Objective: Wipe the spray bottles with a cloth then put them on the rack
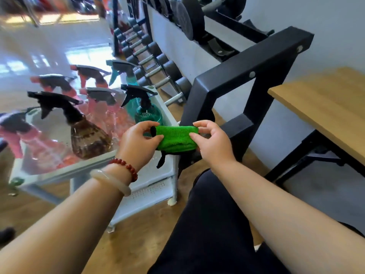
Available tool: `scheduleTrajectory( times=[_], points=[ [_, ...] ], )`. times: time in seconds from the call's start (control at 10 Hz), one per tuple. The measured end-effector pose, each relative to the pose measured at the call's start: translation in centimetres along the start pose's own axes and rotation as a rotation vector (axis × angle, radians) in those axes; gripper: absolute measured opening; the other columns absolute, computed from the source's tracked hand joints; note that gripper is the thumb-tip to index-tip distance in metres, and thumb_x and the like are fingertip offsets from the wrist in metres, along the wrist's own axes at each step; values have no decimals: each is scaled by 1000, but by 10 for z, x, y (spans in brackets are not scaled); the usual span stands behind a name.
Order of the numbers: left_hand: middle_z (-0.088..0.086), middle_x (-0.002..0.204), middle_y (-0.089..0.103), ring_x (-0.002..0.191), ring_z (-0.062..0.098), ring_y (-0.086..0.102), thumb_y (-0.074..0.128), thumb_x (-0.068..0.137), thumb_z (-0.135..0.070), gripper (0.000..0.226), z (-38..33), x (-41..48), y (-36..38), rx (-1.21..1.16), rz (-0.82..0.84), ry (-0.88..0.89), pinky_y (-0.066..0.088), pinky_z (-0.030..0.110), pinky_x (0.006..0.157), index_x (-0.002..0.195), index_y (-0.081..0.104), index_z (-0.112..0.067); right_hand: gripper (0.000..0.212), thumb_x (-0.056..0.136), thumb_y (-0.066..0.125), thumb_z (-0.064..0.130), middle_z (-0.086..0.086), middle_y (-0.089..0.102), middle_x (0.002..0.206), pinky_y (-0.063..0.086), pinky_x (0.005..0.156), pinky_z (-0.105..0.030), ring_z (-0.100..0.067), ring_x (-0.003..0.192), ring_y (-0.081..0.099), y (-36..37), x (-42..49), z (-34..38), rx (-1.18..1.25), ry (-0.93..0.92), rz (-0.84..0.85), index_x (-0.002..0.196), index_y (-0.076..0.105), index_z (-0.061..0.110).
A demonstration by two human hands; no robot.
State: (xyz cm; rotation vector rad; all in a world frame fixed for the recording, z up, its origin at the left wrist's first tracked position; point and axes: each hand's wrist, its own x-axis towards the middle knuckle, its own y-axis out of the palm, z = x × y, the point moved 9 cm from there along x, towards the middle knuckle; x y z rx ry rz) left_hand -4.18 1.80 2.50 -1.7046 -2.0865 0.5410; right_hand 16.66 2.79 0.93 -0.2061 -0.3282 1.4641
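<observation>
Nothing to read here, folks. The spray bottles [89,139] on the white rack [154,186] show no label or brand that can be made out, and most of them are blurred. The green cloth [175,139] just in front of the rack carries no print or tag lettering. The dumbbells [156,73] behind the rack show no legible numbers.

Spray bottles [88,125] crowded on rack [167,113]
</observation>
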Motion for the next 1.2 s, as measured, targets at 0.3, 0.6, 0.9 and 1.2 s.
scheduleTrajectory(
  times=[0.3,0.6,0.9,1.2],
  points=[
    [9,117,63,92,14,56,64,94,-18,32,14,6,-33,258,-81,71,45,24,85,126,63,-14,22,94,64,17,-7,67,108,52,81,-28,-19,95,62,50,18,30,-256,-169,30,115,67,15],
    [6,148,49,135,28,44,47,102,-30,41,23,10,-8,403,97,223,32,43,115,141,53,-17,31,98,57,28,0,55,138,30,108,-44,-24,129,41,70,23,31,-539,-284,-26,128,64,25],
    [2,152,45,138,29,42,32,101,-50,54,38,11,5,574,157,244,33,51,114,147,45,-25,35,104,44,29,4,42,153,9,120,-53,-21,147,25,85,16,11,-501,-266,107,138,55,30],
    [4,142,55,132,29,47,20,91,-60,71,31,10,6,527,151,312,38,57,108,141,54,-23,39,103,41,33,-1,41,153,17,117,-58,-26,146,25,82,12,11,-456,-301,59,139,54,27]
  ],
)
